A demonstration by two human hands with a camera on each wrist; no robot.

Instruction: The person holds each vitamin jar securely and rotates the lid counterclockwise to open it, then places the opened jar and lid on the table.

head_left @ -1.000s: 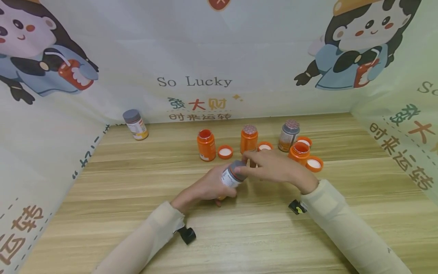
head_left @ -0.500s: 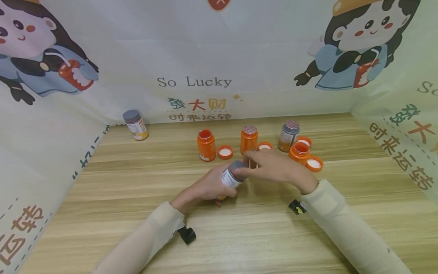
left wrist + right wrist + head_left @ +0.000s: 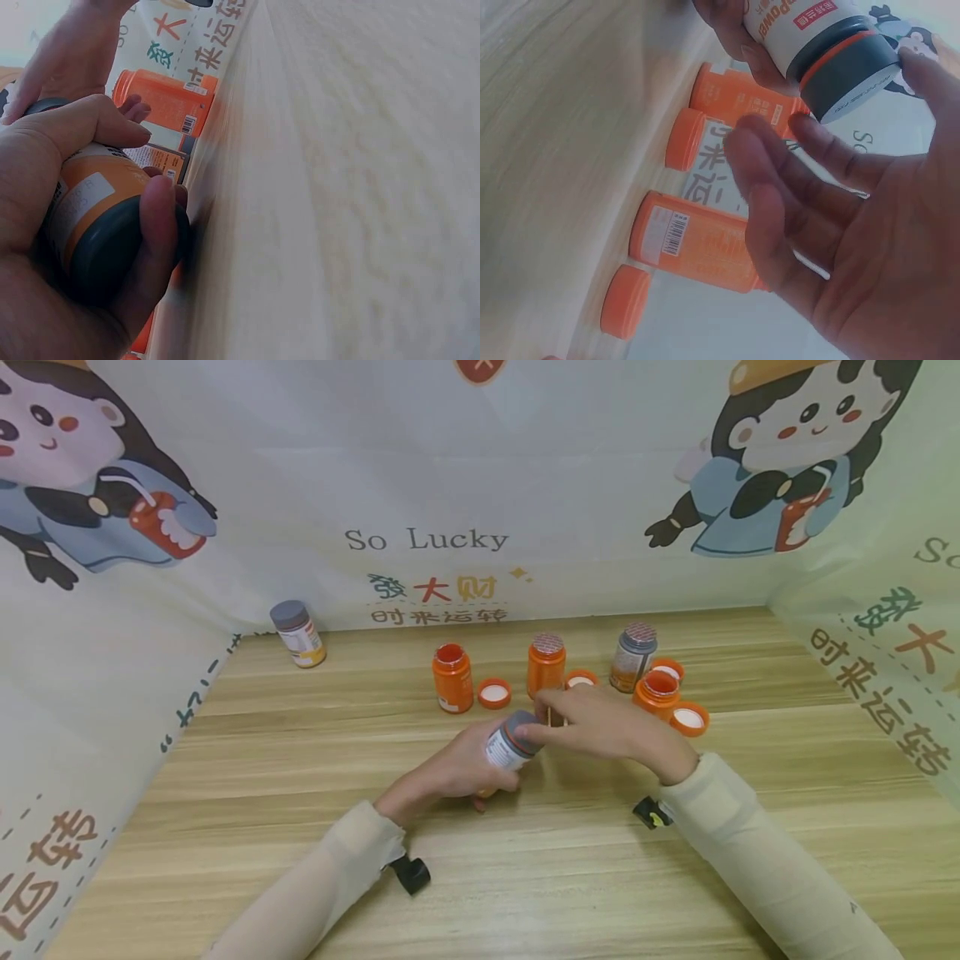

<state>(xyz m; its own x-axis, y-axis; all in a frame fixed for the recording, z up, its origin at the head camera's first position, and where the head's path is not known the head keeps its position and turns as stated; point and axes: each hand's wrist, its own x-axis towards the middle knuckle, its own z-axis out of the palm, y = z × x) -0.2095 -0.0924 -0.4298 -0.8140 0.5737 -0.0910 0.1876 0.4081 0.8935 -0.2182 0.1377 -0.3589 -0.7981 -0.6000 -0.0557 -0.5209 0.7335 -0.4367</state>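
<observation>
My left hand [image 3: 468, 764] grips a pill bottle [image 3: 504, 752], which is tilted with its grey cap [image 3: 517, 727] toward the right. In the left wrist view the thumb and fingers wrap the bottle's orange and white label [image 3: 86, 195], near its dark base [image 3: 109, 251]. My right hand [image 3: 603, 727] pinches the cap's rim between thumb and forefinger, the other fingers loosely bent below. The right wrist view shows an orange ring [image 3: 836, 54] just under the cap. Right behind the hands stands an orange bottle [image 3: 546, 667] with a foil-sealed mouth.
Along the back stand an open-mouthed orange bottle [image 3: 453, 683], a foil-sealed grey bottle [image 3: 632, 660] and another open-mouthed orange bottle [image 3: 654, 697]. Orange caps [image 3: 494, 694] lie beside them. A grey-capped bottle [image 3: 300, 637] stands at the back left by the printed sheet [image 3: 427, 460].
</observation>
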